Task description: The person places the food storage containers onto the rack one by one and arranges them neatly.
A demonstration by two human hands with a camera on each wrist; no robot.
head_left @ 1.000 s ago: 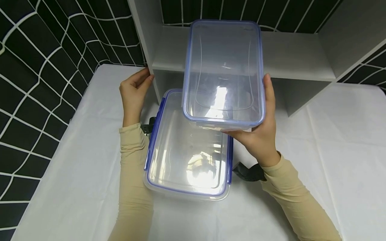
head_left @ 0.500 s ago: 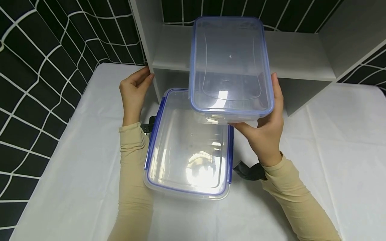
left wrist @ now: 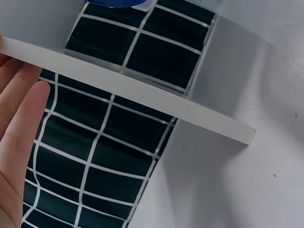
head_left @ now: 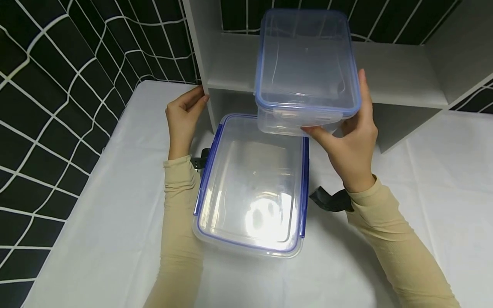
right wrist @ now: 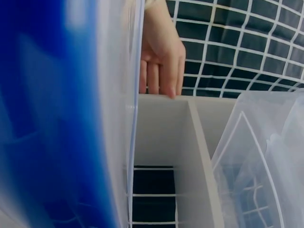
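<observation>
My right hand (head_left: 352, 141) grips a clear food storage container (head_left: 308, 64) with a pale blue rim, fingers along its right side and thumb at the lower front. The container is in the air before the shelf unit and overlaps the shelf board (head_left: 400, 85) in the head view; in the right wrist view its clear wall (right wrist: 256, 166) stands beyond the board's edge. My left hand (head_left: 185, 117) touches the front edge of the unit's left side panel (left wrist: 123, 88), fingers on its outer side. A larger clear container (head_left: 250, 192) with dark blue clips lies on the table below.
The white shelf unit has an upper and a lower compartment, with its right side panel (head_left: 408, 124) at the right. A white cloth (head_left: 115, 205) covers the table. Black fabric with a white grid (head_left: 50, 128) hangs at the left and behind.
My right hand has moved the container up and back toward the shelf, showing more of its front wall. The head view has shifted slightly; my left hand stays at the panel.
</observation>
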